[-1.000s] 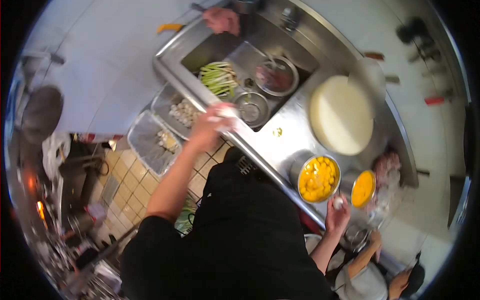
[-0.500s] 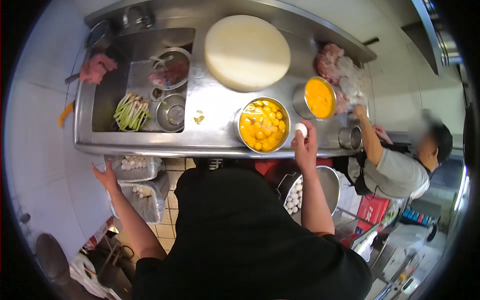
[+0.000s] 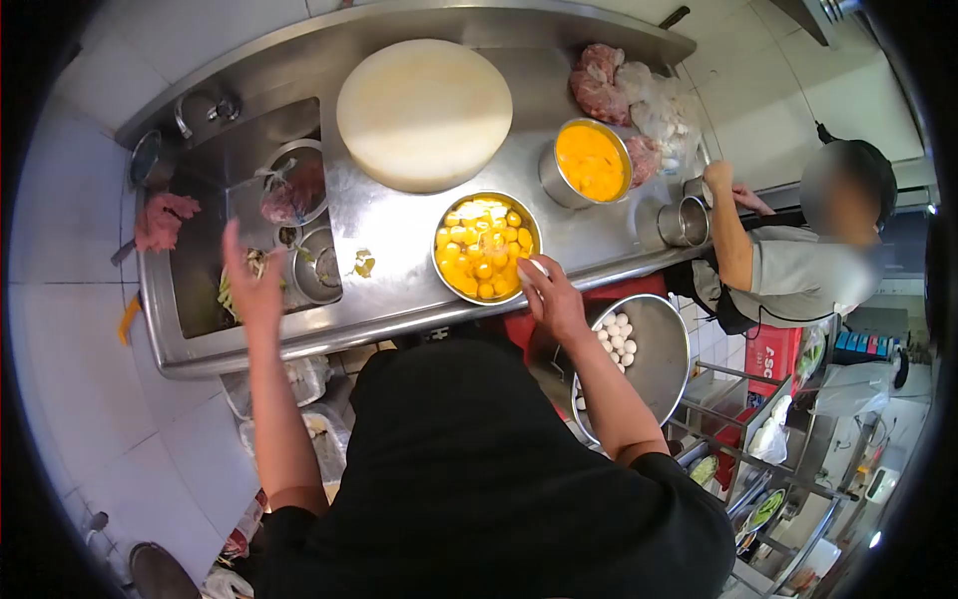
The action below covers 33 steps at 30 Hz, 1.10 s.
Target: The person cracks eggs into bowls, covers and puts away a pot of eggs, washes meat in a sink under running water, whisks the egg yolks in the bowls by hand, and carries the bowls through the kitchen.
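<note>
My right hand [image 3: 555, 301] is closed around a white egg [image 3: 537, 268], at the right rim of a metal pot [image 3: 439, 272] holding many cracked eggs with whole yellow yolks [image 3: 483, 248]. Whether the shell touches the rim or is cracked, I cannot tell. My left hand [image 3: 254, 287] is raised over the front of the sink with nothing in it, its fingers apart and slightly blurred. It partly covers a bunch of green onions [image 3: 226, 298]. Below the counter edge, a large metal pot [image 3: 659, 344] contains several whole white eggs [image 3: 619, 339].
A thick round cutting board [image 3: 424, 115] lies behind the yolk pot. Beaten egg fills another pot [image 3: 591, 162]; bagged meat [image 3: 601, 85] is beyond it. The sink [image 3: 210, 225] holds metal bowls. A co-worker [image 3: 798, 260] stands at the right, one hand by a metal cup [image 3: 684, 222].
My right hand has brought the egg left and down to the pot's rim. My left hand has risen from below the counter edge to over the sink. The view has shifted.
</note>
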Motion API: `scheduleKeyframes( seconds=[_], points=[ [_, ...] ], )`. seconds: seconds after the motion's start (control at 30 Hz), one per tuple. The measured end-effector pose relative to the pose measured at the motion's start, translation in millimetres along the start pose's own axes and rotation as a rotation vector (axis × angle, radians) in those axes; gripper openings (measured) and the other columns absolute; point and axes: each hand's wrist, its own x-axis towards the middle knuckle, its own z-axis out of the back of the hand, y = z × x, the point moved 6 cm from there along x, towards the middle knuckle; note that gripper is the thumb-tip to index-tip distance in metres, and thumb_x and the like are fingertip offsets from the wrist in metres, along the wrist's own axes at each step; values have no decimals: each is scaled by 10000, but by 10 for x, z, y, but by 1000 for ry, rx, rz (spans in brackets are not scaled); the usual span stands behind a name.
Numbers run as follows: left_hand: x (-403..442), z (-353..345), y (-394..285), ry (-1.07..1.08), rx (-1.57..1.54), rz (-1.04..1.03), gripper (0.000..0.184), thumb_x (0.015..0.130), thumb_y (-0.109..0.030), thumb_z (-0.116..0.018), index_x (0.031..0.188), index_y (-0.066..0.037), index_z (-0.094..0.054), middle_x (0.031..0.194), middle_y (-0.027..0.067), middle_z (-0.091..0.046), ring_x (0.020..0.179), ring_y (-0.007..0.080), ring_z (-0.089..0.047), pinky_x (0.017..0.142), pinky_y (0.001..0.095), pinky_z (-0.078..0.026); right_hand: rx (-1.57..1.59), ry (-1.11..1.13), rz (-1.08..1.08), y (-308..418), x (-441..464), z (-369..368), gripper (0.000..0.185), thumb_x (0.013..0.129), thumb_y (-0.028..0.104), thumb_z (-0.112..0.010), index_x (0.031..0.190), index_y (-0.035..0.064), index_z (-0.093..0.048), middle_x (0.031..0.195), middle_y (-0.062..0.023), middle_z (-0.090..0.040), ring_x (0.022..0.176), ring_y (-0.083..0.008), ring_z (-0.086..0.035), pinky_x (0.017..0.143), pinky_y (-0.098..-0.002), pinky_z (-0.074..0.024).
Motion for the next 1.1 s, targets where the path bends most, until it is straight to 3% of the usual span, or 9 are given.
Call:
scheduleKeyframes(
  seconds=[0.17, 0.27, 0.37, 0.47, 0.73, 0.83, 0.9, 1.0, 1.1],
  points=[
    [-386, -1547, -929, 528, -58, -216, 641, 787, -82, -734, 1368, -28, -469, 1360, 114, -523, 1172, 216, -539, 1041, 344, -415, 268, -337, -1, 144, 254, 243, 354, 926, 111, -594, 1269, 43, -539, 1104, -142, -614, 792, -199, -628, 634, -294, -514],
    [-821, -2296, -1416, 976, -184, -368, 600, 785, -133, -701, 1353, -103, -511, 1305, 148, -567, 1138, 256, -580, 984, 354, -455, 1048, -196, -400, 146, 445, 153, 275, 1003, 195, -510, 1229, 42, -541, 922, -13, -589, 649, -40, -513, 536, -193, -417],
    [-896, -2583, -1465, 861, -99, -564, 476, 783, -140, -679, 1251, -95, -601, 1117, 161, -628, 968, 305, -636, 886, 379, -500, 1132, -78, -449, 155, 530, 80, 292, 1018, 251, -484, 1214, 43, -549, 850, 0, -578, 604, -42, -484, 523, -197, -407],
    [-766, -2598, -1496, 1038, -93, -389, 388, 787, -148, -663, 1170, -82, -654, 1013, 148, -652, 864, 308, -652, 823, 386, -519, 1147, -18, -438, 113, 529, 18, 334, 1030, 294, -453, 1231, 43, -543, 813, 15, -572, 601, -37, -483, 525, -196, -411],
    [-742, -2593, -1174, 905, -16, -605, 401, 777, -135, -640, 1174, -78, -652, 1037, 153, -657, 921, 318, -651, 823, 385, -529, 609, 108, -230, 91, 574, -35, 369, 1031, 297, -435, 1270, 25, -507, 860, -71, -589, 650, -129, -566, 596, -284, -479],
    [-785, -2540, -1170, 847, 16, -591, 414, 778, -140, -647, 1188, -79, -643, 1087, 151, -647, 975, 315, -640, 834, 377, -530, 112, -221, 286, 385, 667, 181, 402, 1028, 298, -434, 1322, 25, -457, 892, -130, -597, 697, -174, -603, 661, -315, -501],
    [-847, -2529, -1235, 809, 19, -633, 421, 779, -143, -655, 1194, -80, -638, 1109, 154, -639, 993, 312, -634, 838, 368, -531, 577, -37, -71, 279, 662, 44, 432, 1028, 297, -432, 1381, 49, -403, 954, -155, -618, 758, -185, -626, 710, -319, -510],
    [-756, -2349, -1215, 743, -86, -241, 437, 760, -111, -731, 1183, -64, -634, 1135, 131, -624, 978, 211, -643, 828, 308, -552, 899, 204, -349, 319, 603, -39, 460, 1025, 310, -439, 1412, 69, -373, 1020, -158, -634, 792, -189, -638, 749, -329, -512],
    [-588, -1681, -824, 583, -203, -35, 496, 753, -9, -729, 1229, -78, -606, 1227, 70, -563, 1033, 158, -585, 839, 297, -534, 770, 42, -320, 138, 564, 64, 473, 1015, 314, -467, 1404, 58, -383, 1023, -139, -641, 765, -175, -634, 725, -325, -515]
  ],
)
